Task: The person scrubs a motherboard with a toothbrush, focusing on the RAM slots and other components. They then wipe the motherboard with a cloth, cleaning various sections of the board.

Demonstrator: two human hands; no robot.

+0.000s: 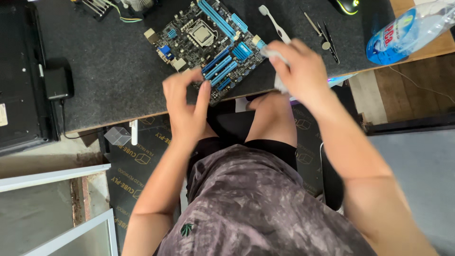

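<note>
Motherboard point(211, 45) — a dark circuit board with blue slots and a square silver socket near its middle — lies flat on the dark grey desk mat point(109, 71), its near corner close to the mat's front edge. The left hand point(187, 102) rests at that near corner, fingers bent and set fairly close together, fingertips touching the board's edge by the blue slots; whether they pinch the board or merely steady it, I cannot tell. The right hand point(301, 71) hangs at the board's right edge, fingers curled around a white toothbrush point(275, 23), whose head points away past the board's far right corner. A pale crumpled bit, perhaps a tissue, shows under that hand, though it is too blurred to be sure.

Right of the motherboard, beyond the toothbrush, a pair of thin metal tweezers point(322, 33) lies on the mat, and further right a clear plastic water bottle with a blue label point(407, 31) lies on its side at the table's edge. A dark mouse point(348, 5) sits at the frame's top, right of the board. Well to the left of the board a small black power adapter point(58, 83) sits on the mat, beside a black flat case point(19, 76). Below the board — off the table — the person's knees and patterned shirt fill the view.
</note>
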